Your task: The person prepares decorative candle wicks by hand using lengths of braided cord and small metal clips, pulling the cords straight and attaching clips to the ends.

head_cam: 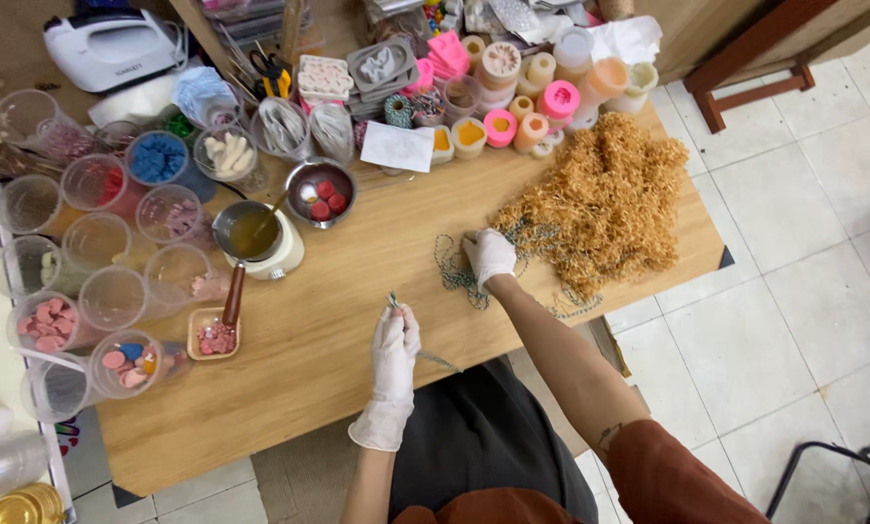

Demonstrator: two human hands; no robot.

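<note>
Twine (459,277) runs between both hands' pinching fingers (396,312).

The left hand (396,342) closes around one end of the twine (438,361), so its fingertips are hidden. The glove of the right hand (489,255) covers the tangle (459,275) below it. Left of both hands, several plastic cups (30,204) are too blurred to tell their content. A black chair (833,475) far right is cut by the edge.
</note>
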